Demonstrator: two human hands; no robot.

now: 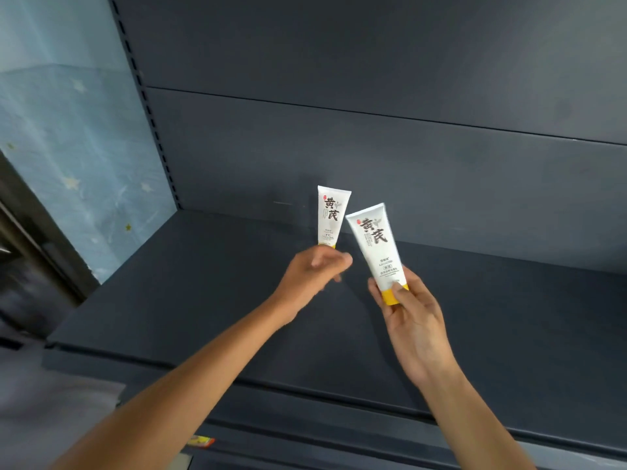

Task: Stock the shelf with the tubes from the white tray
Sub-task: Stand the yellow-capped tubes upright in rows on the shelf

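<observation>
Left hand (317,268): fingers curled and blurred at the base of the rear tube; grip or mere contact cannot be determined.
Rear tube (331,217): upright at the back of the shelf (203,300); cap mostly hidden.
Right hand (407,310): pinches the front tube's yellow cap.
Front tube (375,245): tilted left, above the shelf; small print illegible.

A pale blue wall (68,130), dotted with small stars, is seen at the left; a dark frame (30,239) is set slantwise against its lower edge; a blurred grey surface (51,401) is seen at lower left; a small orange-yellow tag (201,441) is seen near the bottom edge.
</observation>
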